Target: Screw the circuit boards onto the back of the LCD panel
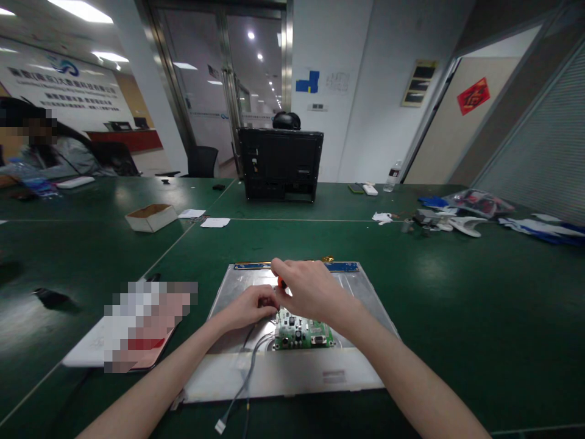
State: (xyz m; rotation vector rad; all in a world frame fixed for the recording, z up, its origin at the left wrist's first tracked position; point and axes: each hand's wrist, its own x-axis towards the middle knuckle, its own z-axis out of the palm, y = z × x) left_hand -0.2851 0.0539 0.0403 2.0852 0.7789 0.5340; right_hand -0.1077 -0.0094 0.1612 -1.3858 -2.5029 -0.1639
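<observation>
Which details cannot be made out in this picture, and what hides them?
Head view:
Orange-red rounded object: mostly hidden by the right hand.
Left hand: its curled fingers hide whether it grips anything.
Green rectangular circuit board: upper part covered by the right hand.
Pink flat object: details masked by pixelation.

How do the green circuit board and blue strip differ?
The green circuit board is broad and compact; the blue strip is long and thin. The green circuit board lies nearer the camera; the blue strip runs along the far edge of the panel. Both are on the panel.
</observation>
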